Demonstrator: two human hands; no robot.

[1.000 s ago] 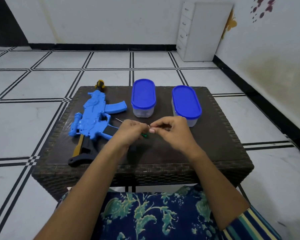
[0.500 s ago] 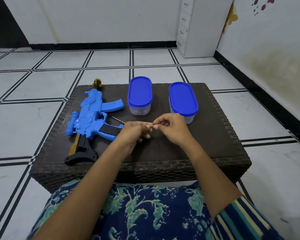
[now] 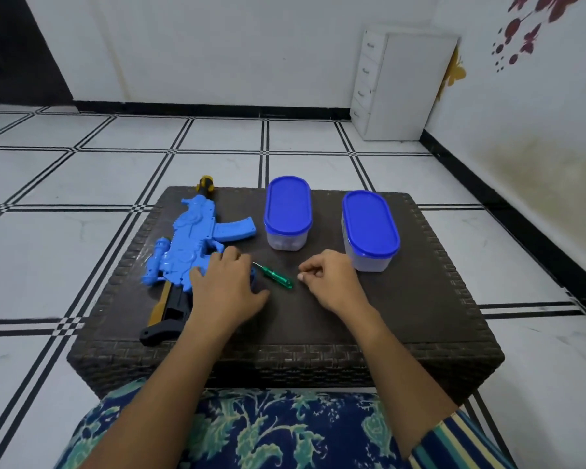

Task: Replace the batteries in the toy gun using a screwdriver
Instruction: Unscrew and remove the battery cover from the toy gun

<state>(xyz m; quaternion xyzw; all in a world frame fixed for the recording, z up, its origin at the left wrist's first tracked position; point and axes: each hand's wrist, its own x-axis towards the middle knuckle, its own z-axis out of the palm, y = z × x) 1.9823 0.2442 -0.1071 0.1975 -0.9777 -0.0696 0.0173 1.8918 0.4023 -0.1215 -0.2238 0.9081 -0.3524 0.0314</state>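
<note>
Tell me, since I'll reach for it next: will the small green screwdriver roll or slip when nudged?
The small green-handled screwdriver looks slim and round, so it would probably roll if pushed sideways. It seems light, and its glossy translucent handle may be slippery. The dark woven wicker table might slow it.

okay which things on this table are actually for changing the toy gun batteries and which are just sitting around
For the job: toy gun, green screwdriver, left hand, right hand pinching something tiny.

Possibly idle: two blue-lidded containers, closed, contents unclear; white drawer unit.
</note>
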